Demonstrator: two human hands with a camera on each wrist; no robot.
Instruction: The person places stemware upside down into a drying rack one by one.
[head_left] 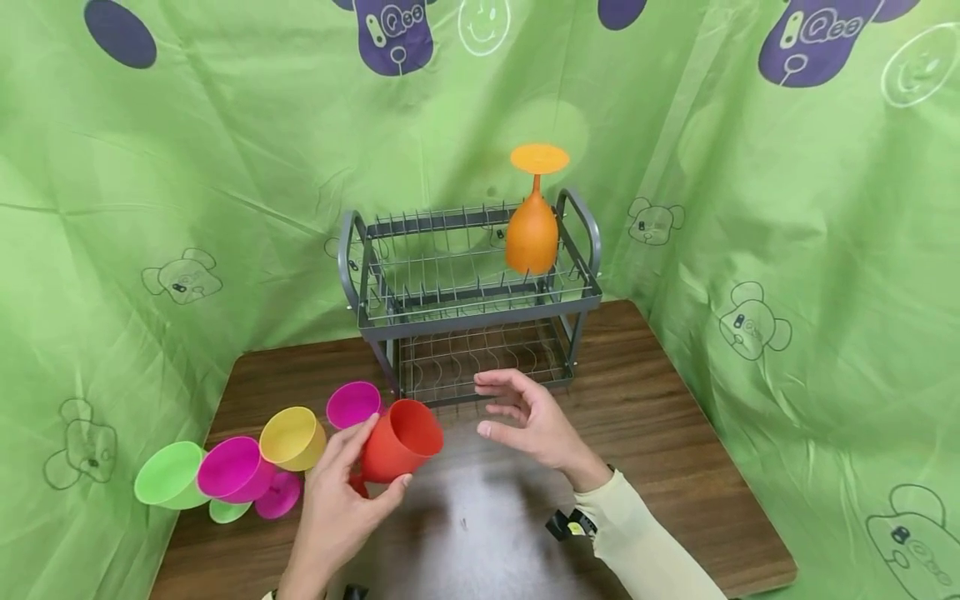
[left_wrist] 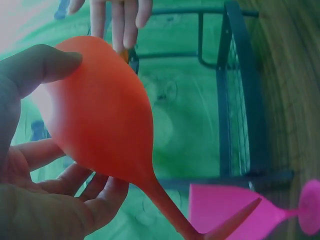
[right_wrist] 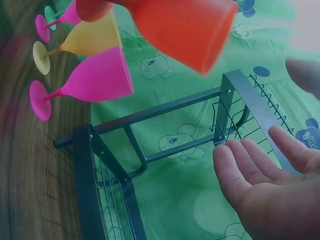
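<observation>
A red plastic goblet (head_left: 397, 446) is held by its bowl in my left hand (head_left: 337, 500), tilted with its mouth toward the right. The left wrist view shows the thumb on one side of the red bowl (left_wrist: 105, 110) and the fingers on the other, the stem pointing down. My right hand (head_left: 536, 425) hovers to the right of the goblet, fingers loosely bent and apart, holding nothing. Behind both hands stands a two-tier dish rack (head_left: 480, 321). An orange goblet (head_left: 532, 237) sits upside down on its upper tier, at the right.
Left on the wooden table (head_left: 675, 467) stand a green goblet (head_left: 171, 475), a magenta goblet (head_left: 234, 471), a yellow goblet (head_left: 292, 439) and another magenta goblet (head_left: 352, 405) near the rack's left front leg. Green printed curtain (head_left: 262, 150) surrounds the table's back and sides.
</observation>
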